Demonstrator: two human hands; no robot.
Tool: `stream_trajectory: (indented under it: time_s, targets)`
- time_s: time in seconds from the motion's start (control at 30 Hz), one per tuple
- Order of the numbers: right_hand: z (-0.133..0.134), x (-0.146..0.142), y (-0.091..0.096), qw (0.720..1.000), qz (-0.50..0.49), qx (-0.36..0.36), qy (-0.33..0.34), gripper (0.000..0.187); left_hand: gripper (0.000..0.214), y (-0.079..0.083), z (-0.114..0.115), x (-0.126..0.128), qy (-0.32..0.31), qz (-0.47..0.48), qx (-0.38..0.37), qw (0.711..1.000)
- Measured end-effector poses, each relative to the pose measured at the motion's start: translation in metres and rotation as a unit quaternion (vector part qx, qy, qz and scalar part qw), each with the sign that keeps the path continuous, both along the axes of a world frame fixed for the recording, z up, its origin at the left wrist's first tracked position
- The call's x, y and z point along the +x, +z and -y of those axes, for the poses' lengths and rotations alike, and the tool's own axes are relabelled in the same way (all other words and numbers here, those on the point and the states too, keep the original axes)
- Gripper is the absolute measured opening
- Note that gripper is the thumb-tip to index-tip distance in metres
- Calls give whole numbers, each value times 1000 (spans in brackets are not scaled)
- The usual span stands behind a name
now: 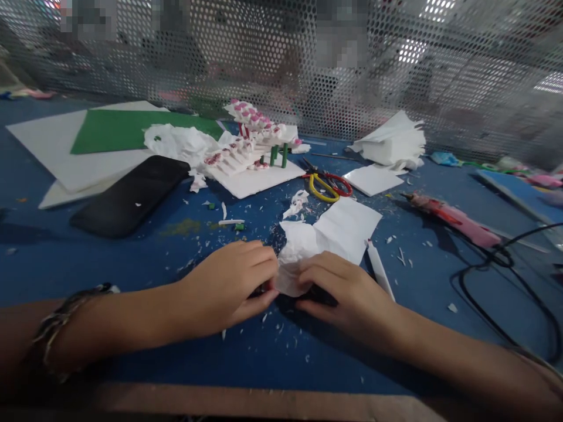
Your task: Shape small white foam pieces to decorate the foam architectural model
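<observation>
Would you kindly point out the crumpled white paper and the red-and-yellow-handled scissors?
crumpled white paper [304,245]: head view, its creased middle.
red-and-yellow-handled scissors [326,186]: head view, on the handles.

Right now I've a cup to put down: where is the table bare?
Bare blue table lies left front, between the black case and the left hand, and right front, between the right hand, the glue gun and the cable; only scraps there. The middle is crowded: paper, scissors, foam model.
</observation>
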State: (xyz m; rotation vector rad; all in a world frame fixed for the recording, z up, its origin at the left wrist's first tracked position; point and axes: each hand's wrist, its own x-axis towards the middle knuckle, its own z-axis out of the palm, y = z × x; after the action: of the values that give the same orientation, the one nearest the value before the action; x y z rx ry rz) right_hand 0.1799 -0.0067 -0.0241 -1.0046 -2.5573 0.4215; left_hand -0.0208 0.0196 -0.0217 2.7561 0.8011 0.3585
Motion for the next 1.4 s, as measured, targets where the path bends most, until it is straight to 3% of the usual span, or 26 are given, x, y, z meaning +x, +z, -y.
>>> stream_trajectory:
  time_s: [0.17, 0.33, 0.67, 0.73, 0.8, 0.93, 1.2, 1.4]
  targets:
    - [0, 1, 1, 1000, -13, -11, -1, 13, 13, -1, -1, -1, 8, 25, -36, 999]
    - [-3, -3, 2, 997, -21, -46, -54, 13, 14, -2, -3, -1, 20, 47, -55, 997]
    - [-5, -7, 2, 995, -19, -65, -76, 11, 8, 3, -7, 3, 43, 31, -97, 994]
    - [-4, -6, 2, 995, -14, -63, -71, 7, 3, 4, -9, 2, 35, 24, -100, 994]
    - [-5, -5, 2, 997, -14, -55, -51, 4, 10, 4, -10, 0, -1, 19, -88, 996]
    - [-8, 0, 4, 999, -9, -38, 8, 10, 15, 5, -12, -3, -75, 2, -37, 996]
    - [-14, 6, 9, 996, -21, -76, 40, 7, 12, 8, -15, -7, -59, 5, -106, 993]
    - [-10, 4, 6, 999, -24, -30, 27, 13, 11, 7, -13, -10, -64, 3, -74, 995]
